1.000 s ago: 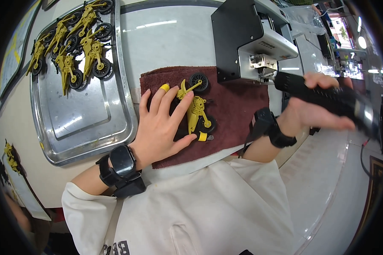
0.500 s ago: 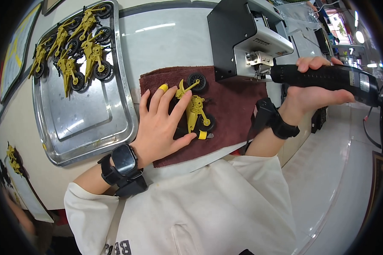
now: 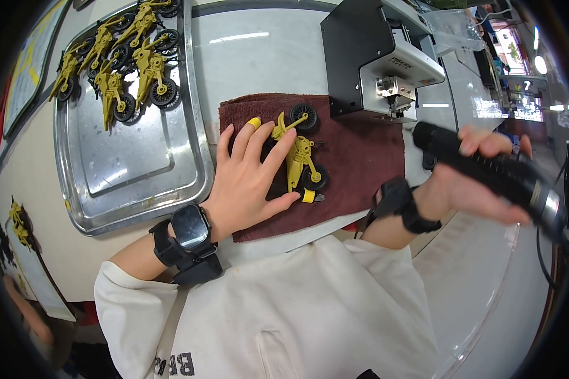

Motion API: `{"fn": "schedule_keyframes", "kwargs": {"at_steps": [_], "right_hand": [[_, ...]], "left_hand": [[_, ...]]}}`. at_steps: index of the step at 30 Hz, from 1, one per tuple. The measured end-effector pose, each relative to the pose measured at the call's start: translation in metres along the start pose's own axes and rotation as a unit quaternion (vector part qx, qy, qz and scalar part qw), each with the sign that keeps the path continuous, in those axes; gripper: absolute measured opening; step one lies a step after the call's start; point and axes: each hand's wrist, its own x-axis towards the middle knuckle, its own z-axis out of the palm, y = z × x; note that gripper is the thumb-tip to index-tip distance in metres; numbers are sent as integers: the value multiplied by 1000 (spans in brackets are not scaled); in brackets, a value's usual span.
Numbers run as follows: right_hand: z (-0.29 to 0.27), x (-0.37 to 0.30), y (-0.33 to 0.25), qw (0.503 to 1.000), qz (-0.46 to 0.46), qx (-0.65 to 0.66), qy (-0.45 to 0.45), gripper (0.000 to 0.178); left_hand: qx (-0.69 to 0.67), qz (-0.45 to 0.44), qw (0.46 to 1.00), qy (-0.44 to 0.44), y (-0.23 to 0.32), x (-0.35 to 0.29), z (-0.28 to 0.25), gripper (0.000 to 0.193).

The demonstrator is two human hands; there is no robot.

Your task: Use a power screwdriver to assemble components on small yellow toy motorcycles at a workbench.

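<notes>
On a dark red cloth (image 3: pixel 354 170) lies a yellow toy motorcycle (image 3: pixel 299 158) with black wheels. My left hand (image 3: pixel 250 164) rests flat beside it, fingers spread, the index fingertip against the motorcycle's yellow front part. One fingertip of that hand carries a yellow wrap. By the thumb tip is a small yellow-banded piece (image 3: pixel 308 196) with a grey end; whatever lies under the palm is hidden. My right hand (image 3: pixel 474 183) is closed round a black electric screwdriver (image 3: pixel 487 170), blurred and tilted, its tip apart from the boxy screw feeder (image 3: pixel 354 69).
A metal tray (image 3: pixel 129 158) on the left holds several similar yellow motorcycles (image 3: pixel 152 72) at its far end. More yellow parts (image 3: pixel 20 221) lie at the far left, near another person's arm (image 3: pixel 25 312). A clear plastic bag (image 3: pixel 455 28) sits behind the feeder.
The screwdriver's tip has come away from the feeder's metal outlet, and my right hand has moved down with it. My left hand stays by the motorcycle; the whole view has shifted slightly.
</notes>
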Motion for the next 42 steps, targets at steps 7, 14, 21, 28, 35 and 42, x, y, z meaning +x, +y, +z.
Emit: {"fn": "schedule_keyframes", "kwargs": {"at_steps": [7,14,21,28,35,42], "right_hand": [[0,30,41,975,89,-186,83,97],[21,-31,1,986,134,86,-50,98],[47,-74,-20,936,122,181,-277,89],[52,-90,-9,936,147,169,-273,93],[58,-96,10,928,151,189,-283,94],[59,-95,17,925,156,194,-287,93]], "left_hand": [[3,6,1000,-4,1,-1,1,82],[-1,-13,1000,5,-3,-6,-1,83],[-16,5,1000,2,-1,0,2,85],[-24,0,1000,9,-2,-4,4,85],[-24,-8,1000,6,-5,-5,5,86],[-29,3,999,17,-4,-3,6,84]]}}
